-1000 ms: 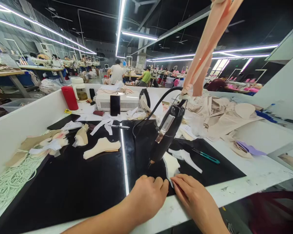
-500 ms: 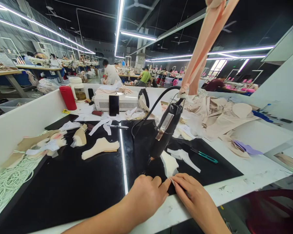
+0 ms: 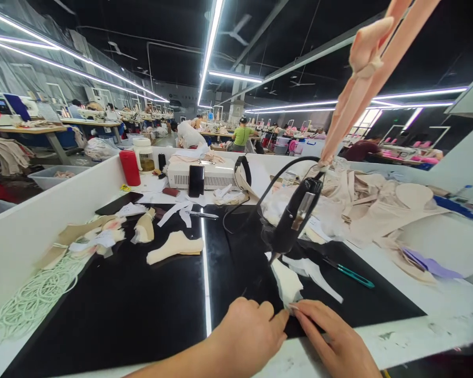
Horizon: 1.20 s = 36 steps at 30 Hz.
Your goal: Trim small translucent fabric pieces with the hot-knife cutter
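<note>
My left hand (image 3: 250, 333) is closed, its thumb and index fingertips pinching at the near tip of a cream fabric piece (image 3: 288, 281) with a pale layer beneath it. Close beside it, my right hand (image 3: 337, 333) is closed too, finger and thumb meeting on a small bit of pale material at that same tip. Exactly how the bit is folded cannot be seen. A black corded hand tool (image 3: 297, 212) hangs from peach fabric strips (image 3: 349, 105), its point just above the piece's far end. White cut pieces (image 3: 313, 275) lie to the right, near teal-handled thread snips (image 3: 357, 275).
Another cream piece (image 3: 175, 247) lies left on the black mat (image 3: 142, 310). Pale green cord (image 3: 39, 296) is heaped at the far left. A phone (image 3: 196, 181) leans on a white vented box (image 3: 177, 173). Beige garments (image 3: 382, 205) pile up at right.
The whole view has shifted, so the bench appears further right and lower. Both hands still pinch the piece's near tip. The hanging tool's point now sits over the piece's far end.
</note>
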Motion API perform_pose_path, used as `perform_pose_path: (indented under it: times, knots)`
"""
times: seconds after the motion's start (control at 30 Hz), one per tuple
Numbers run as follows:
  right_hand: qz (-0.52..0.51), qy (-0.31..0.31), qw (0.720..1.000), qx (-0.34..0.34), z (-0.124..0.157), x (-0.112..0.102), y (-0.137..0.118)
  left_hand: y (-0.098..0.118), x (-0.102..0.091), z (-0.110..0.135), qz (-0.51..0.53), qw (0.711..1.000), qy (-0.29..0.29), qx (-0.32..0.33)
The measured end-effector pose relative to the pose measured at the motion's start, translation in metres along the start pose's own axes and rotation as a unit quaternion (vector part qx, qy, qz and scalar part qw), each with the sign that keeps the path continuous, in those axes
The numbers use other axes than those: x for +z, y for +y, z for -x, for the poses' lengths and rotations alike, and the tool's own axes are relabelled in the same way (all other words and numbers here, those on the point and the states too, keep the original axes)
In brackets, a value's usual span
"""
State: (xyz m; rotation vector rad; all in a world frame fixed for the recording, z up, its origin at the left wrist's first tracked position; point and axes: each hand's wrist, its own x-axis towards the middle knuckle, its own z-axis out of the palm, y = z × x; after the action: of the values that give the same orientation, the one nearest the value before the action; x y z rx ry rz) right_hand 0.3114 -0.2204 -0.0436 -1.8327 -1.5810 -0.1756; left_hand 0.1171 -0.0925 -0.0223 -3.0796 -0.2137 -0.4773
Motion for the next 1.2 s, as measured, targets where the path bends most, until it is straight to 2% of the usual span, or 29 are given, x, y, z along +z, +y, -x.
perform_pose_path:
  times: [0.1,0.27,0.4,0.53,0.6,0.83,1.1,1.2]
  knots:
    - [-0.038,0.002,0.998,0.049,-0.008,-0.003,0.007,-0.001,0.002,-0.002,0.008,1.000,0.001,0.003]
    - [-0.103,0.041,0.974,0.198,-0.023,-0.009,0.008,0.000,0.003,-0.003,0.012,1.000,-0.016,0.007]
    - [-0.132,0.030,0.958,0.253,-0.034,-0.014,0.005,0.000,0.000,-0.006,0.034,0.998,-0.041,-0.025]
    - [-0.180,-0.011,0.947,0.266,-0.042,-0.020,-0.006,0.000,-0.008,-0.011,0.073,0.993,-0.076,-0.050]
    - [-0.204,-0.011,0.941,0.271,-0.044,-0.022,-0.012,0.000,-0.012,-0.013,0.078,0.990,-0.101,-0.054]
    - [-0.242,0.051,0.926,0.286,-0.054,-0.027,-0.021,0.000,-0.019,-0.013,0.075,0.990,-0.115,-0.046]
    - [-0.306,0.175,0.891,0.285,-0.078,-0.037,-0.021,0.004,-0.006,-0.016,0.045,0.991,-0.114,-0.043]
    - [-0.298,0.208,0.895,0.260,-0.074,-0.038,-0.014,0.003,-0.004,-0.020,0.048,0.990,-0.127,-0.042]
